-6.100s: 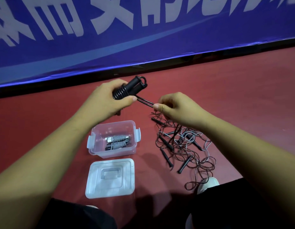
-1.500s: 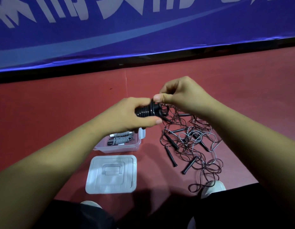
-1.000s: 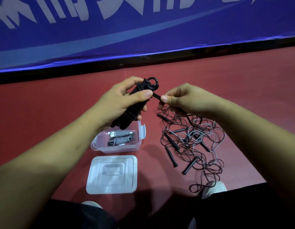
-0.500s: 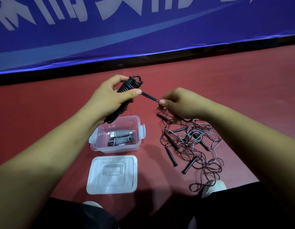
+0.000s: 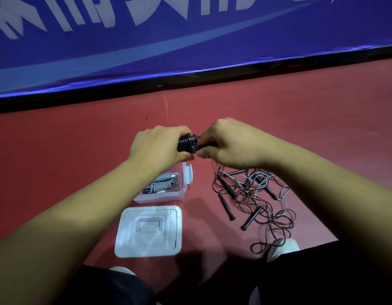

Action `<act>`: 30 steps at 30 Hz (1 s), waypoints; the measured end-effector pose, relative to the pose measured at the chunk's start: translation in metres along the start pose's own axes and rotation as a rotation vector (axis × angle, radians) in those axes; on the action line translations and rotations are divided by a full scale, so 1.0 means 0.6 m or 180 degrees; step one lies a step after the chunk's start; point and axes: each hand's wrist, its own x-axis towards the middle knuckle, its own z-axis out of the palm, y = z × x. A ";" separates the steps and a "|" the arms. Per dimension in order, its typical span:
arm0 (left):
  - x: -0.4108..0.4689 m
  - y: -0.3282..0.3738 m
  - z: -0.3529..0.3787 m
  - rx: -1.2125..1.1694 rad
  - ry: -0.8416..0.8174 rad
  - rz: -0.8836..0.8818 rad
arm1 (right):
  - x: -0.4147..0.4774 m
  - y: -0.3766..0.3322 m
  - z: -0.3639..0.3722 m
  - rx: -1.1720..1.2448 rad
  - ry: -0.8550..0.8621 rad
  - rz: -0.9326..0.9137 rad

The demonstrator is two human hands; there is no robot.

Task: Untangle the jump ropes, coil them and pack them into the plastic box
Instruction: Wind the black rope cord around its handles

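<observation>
grips the coiled black jump rope (image 5: 187, 143) in the left hand (image 5: 159, 146), long axis level, pointing right. pinches its loose end with the right hand (image 5: 230, 144). hovers just above the open plastic box (image 5: 164, 197) — nearer the left hand, with the tangled ropes (image 5: 252, 194) on the floor right of the box.

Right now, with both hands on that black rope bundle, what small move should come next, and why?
The left hand grips the coiled black rope, and the right hand pinches its end against the coil, so the winding looks nearly done. I'd probably tuck that end under the last wrap next. The open box sits just below, with two grey coiled ropes in it.
</observation>
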 end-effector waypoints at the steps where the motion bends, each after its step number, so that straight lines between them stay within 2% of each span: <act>1: 0.000 0.002 -0.002 -0.0029 -0.0168 0.0160 | -0.002 0.003 -0.003 0.0040 0.0048 -0.0008; 4: -0.003 0.004 -0.016 -0.0226 -0.0570 0.0596 | -0.006 0.016 -0.007 0.0227 0.0378 0.0110; 7: -0.009 0.009 -0.029 -0.0540 -0.0488 0.0843 | -0.008 0.036 -0.016 0.0549 0.0702 0.0474; 12: -0.017 0.015 -0.032 -0.0862 -0.0512 0.0929 | -0.013 0.049 -0.012 0.0961 0.0529 0.0695; 14: -0.020 0.017 -0.030 -0.1436 -0.0525 0.0844 | -0.014 0.053 -0.006 0.1251 0.0605 0.0744; 16: -0.022 0.020 -0.026 -0.2526 -0.0418 0.0693 | -0.014 0.061 -0.006 0.1876 0.0582 0.0896; 19: -0.022 0.024 -0.016 -0.3896 -0.0442 0.0330 | -0.012 0.062 -0.005 0.2814 0.0164 0.1082; 21: -0.021 0.029 -0.012 -0.4505 -0.0548 0.0313 | -0.011 0.062 -0.003 0.3021 0.0036 0.1051; 27: -0.015 0.024 -0.019 -0.5343 -0.0626 0.0030 | -0.017 0.064 -0.012 0.3159 0.0266 0.1097; 30: -0.013 0.021 -0.020 -0.5693 -0.0830 0.0033 | -0.016 0.061 -0.010 0.3228 0.0602 0.1048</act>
